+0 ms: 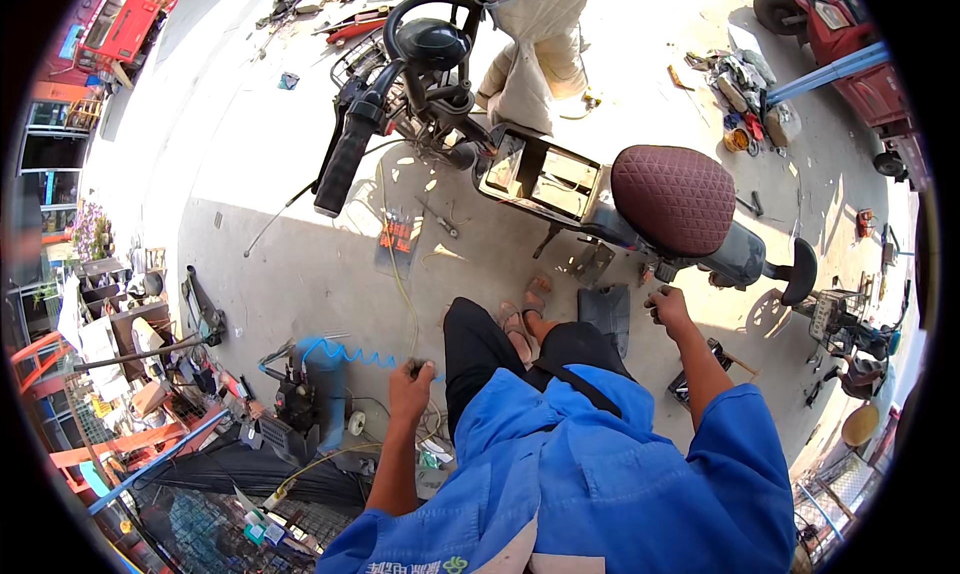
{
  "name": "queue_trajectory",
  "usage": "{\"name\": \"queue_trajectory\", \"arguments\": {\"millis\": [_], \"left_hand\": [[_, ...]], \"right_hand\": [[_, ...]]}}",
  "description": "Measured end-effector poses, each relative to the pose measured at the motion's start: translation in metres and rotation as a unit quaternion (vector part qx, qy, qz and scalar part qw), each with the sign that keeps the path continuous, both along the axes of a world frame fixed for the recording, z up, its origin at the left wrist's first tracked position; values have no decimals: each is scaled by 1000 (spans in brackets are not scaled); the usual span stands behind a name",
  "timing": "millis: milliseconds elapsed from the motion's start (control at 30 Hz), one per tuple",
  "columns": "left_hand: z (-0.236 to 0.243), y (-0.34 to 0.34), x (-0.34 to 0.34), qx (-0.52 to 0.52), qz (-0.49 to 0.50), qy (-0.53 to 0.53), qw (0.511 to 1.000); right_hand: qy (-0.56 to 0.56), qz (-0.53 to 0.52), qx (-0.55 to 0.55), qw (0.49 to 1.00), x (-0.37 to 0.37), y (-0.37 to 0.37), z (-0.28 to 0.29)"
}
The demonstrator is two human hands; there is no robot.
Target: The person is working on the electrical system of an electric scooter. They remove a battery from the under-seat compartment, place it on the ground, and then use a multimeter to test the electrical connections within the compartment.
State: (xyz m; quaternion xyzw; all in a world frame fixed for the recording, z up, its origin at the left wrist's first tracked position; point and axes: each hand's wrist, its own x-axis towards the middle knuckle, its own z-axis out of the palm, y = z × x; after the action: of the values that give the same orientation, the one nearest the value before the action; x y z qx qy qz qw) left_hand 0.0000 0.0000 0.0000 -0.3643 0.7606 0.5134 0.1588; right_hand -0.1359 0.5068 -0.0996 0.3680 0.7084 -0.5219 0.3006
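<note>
On partly sunlit grey concrete [270,279], a scooter [675,199] stands amid scattered clutter [738,86].

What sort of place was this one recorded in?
Probably an open-air repair yard: a scooter-like vehicle stands with its compartment open, a coiled blue hose lies at the left, and a heap of assorted parts sits on sunlit ground.

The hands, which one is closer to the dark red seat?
The right hand, just below the quilted seat in the picture; the left hand is farther away, near the blue coiled hose.
</note>
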Motion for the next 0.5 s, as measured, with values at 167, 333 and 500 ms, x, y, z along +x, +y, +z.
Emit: {"name": "queue_trajectory", "arguments": {"millis": [167, 333, 500], "left_hand": [[-13, 9, -95, 31, -71, 15, 997], [-56, -17, -150, 47, -192, -34, 980], [-109, -38, -207, -10, -312, -73, 947]], "right_hand": [[-36, -63, 21, 997, 26, 23, -43], [-49, -161, 12, 986, 68, -21, -49], [-28, -164, 9, 986, 66, -70, -86]]}}
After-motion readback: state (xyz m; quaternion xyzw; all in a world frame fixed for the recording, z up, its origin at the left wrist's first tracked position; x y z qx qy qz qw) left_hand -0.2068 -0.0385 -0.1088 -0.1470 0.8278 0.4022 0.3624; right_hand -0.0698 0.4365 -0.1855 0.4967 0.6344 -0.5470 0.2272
